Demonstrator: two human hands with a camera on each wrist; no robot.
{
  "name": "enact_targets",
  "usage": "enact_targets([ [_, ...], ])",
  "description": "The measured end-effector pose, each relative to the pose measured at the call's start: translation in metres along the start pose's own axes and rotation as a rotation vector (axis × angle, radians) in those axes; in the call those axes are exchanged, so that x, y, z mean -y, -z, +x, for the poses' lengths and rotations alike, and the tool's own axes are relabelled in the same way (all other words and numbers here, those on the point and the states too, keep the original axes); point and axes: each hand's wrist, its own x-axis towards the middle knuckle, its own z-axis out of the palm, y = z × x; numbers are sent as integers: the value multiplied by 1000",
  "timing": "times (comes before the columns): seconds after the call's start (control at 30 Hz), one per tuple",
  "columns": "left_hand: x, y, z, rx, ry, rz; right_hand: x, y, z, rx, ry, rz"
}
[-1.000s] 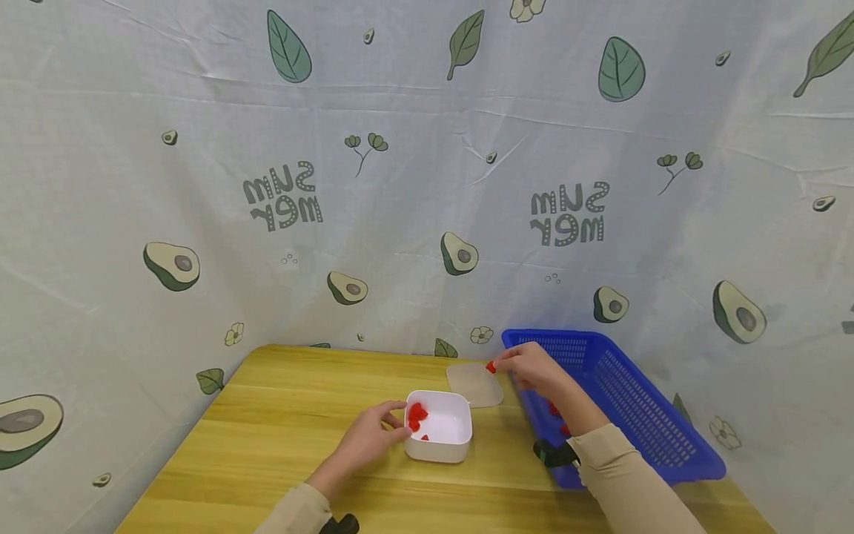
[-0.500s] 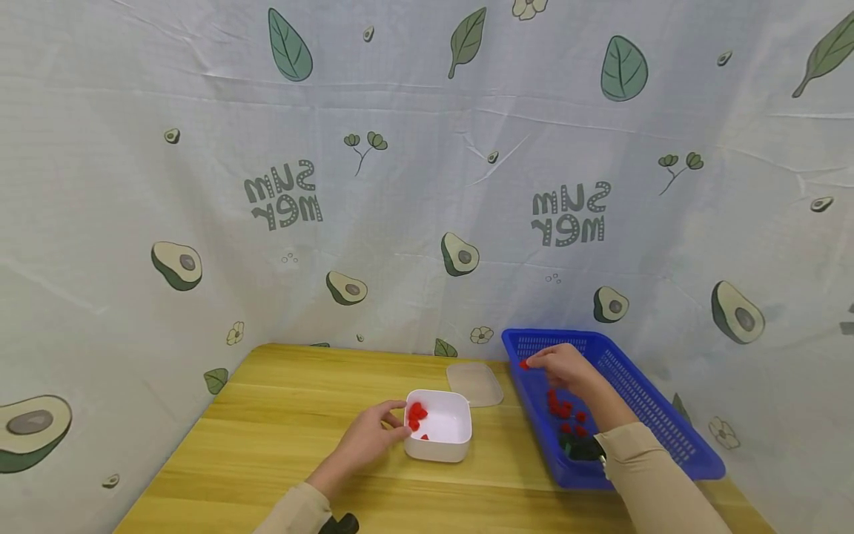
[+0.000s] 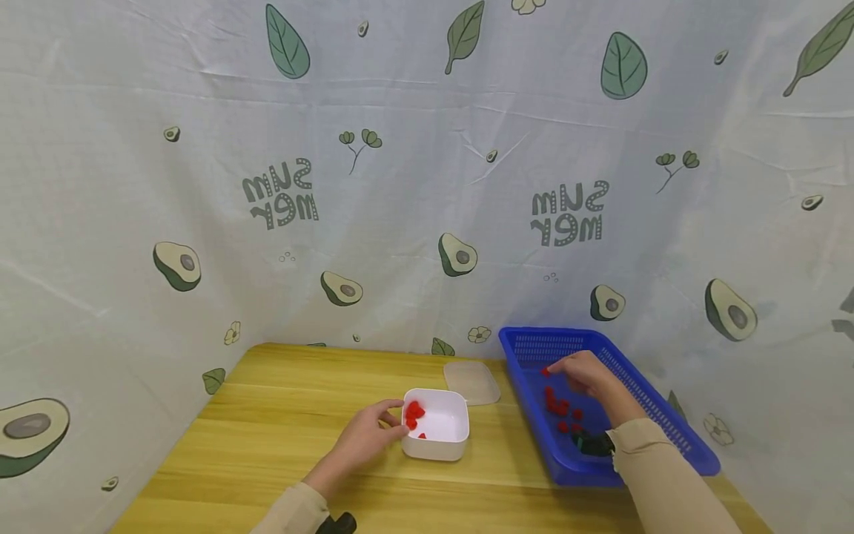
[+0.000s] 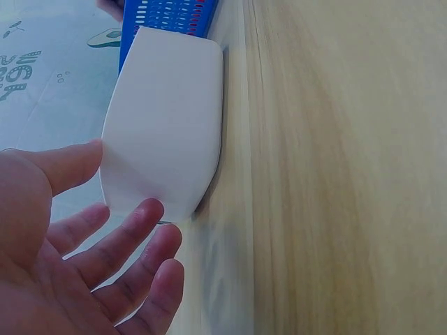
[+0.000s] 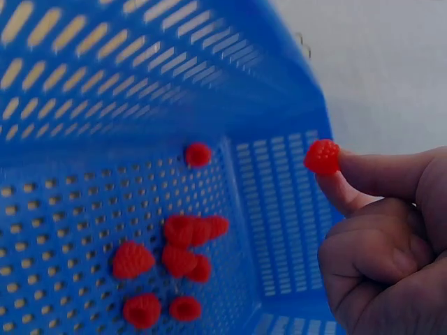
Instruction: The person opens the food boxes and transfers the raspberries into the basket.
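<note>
"What is closest?"
"The left hand (image 3: 367, 434), open, fingers loosely parted, its tips at the left wall of a white square box (image 3: 435, 449). The box stands upright on the wooden desk (image 3: 300, 415), mouth up, with a few red raspberries (image 3: 414, 411) along its left side. Hand and box are placed as they were a second ago."
"And beyond?"
"To the right, a blue basket (image 3: 580, 475), its long axis running away from the viewer and leaning left. Loose raspberries (image 5: 133, 260) lie on its floor, some showing hollow ends. Behind the box lies a translucent flat lid (image 3: 471, 381)."
"The other hand?"
"The right hand (image 3: 588, 374) pinches one held raspberry (image 5: 323, 157) between thumb and forefinger, the remaining fingers curled, over the basket's far left part. The berry looks nearly round; I can't tell its long axis or which way its tip points."
"Any change?"
"A second ago that berry was above the lid; now it has moved right, within the basket's outline. Farthest back hangs an avocado-printed cloth (image 3: 400, 185)."
</note>
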Motion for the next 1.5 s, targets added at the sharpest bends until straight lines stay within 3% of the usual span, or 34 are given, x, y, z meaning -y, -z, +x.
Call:
enact_targets([
  [0.43, 0, -1, 0, -3, 7, 5, -27, 10, -1, -69, -100, -170],
  [0.73, 0, -4, 1, -4, 4, 13, -47, 15, 4, -55, -161, -149],
  [0.87, -1, -5, 0, -5, 10, 14, -52, 16, 4, -50, -145, -163],
  [1.23, -2, -6, 0, -15, 9, 22, -47, 14, 0, -44, -122, -229],
  [1.5, 0, -7, 1, -11, 4, 19, -25, 4, 1, -50, -90, -215],
])
